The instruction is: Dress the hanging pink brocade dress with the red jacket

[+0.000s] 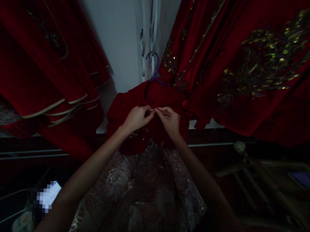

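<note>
A dark red dress (123,108) hangs in front of me on a purple hanger (156,68), its pale brocade skirt (144,186) spreading below. Both my hands meet at the dress's neckline, just under the collar. My left hand (136,118) has its fingers pinched together on the cloth there. My right hand (169,120) pinches the same spot from the other side, fingertips touching the left's. A small shiny fastening seems to sit between the fingertips, too small to name.
Red garments with cream piping (40,71) hang at the left. A red gown with gold embroidery (261,63) hangs at the right. Behind is a white wall (118,34) with a white rack (150,26). A light wooden frame (250,170) stands at lower right. The room is dim.
</note>
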A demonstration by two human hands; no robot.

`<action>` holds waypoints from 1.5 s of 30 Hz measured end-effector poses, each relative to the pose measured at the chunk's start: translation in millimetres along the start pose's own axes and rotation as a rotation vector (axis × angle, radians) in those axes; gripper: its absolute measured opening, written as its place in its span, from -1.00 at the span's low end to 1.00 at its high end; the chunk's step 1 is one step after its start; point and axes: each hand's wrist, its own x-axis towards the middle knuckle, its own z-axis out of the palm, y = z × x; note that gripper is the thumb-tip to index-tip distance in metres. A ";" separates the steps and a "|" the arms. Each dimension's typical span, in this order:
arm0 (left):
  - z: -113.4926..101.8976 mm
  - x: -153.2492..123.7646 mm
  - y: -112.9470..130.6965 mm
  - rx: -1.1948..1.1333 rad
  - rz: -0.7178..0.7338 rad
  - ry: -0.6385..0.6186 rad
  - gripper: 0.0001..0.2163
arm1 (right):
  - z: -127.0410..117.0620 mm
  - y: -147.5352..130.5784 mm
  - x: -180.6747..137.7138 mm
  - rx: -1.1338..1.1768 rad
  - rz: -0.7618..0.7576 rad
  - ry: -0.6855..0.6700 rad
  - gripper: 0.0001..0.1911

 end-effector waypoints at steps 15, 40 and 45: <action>-14.3 5.5 4.9 0.218 0.102 -0.094 -0.75 | -6.2 -1.3 0.9 0.130 0.078 -0.061 -0.67; -7.0 9.6 10.5 0.185 0.256 -0.108 -0.79 | -18.7 -5.7 7.2 0.229 0.240 -0.109 -0.64; -6.5 9.5 3.0 0.133 0.285 -0.134 -0.80 | -15.2 -2.5 6.5 0.223 0.221 -0.093 -0.65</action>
